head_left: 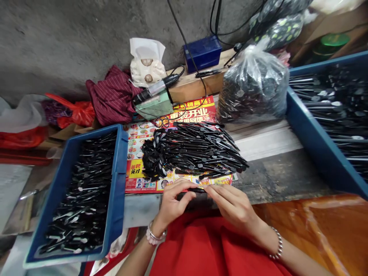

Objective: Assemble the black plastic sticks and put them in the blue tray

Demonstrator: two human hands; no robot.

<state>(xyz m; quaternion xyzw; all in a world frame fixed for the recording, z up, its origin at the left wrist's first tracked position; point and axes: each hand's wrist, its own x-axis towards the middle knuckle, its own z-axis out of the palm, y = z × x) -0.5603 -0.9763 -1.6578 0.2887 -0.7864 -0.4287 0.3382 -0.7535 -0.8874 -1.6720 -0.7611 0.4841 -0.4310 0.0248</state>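
My left hand [174,201] and my right hand [232,205] meet at the near edge of the bench, both pinching one thin black plastic strip [198,189] between the fingertips. Just beyond them a heap of the same black strips [192,149] lies on a colourful printed flyer [138,174]. Each wrist wears a bead bracelet. A red cloth [207,245] covers my lap below the hands.
A blue bin [119,180] of black strips stands at the left, another blue bin [313,142] at the right. A clear bag [254,86] of black parts, a blue box [202,51], a handheld tool [156,89] and a maroon cloth [110,96] sit at the back.
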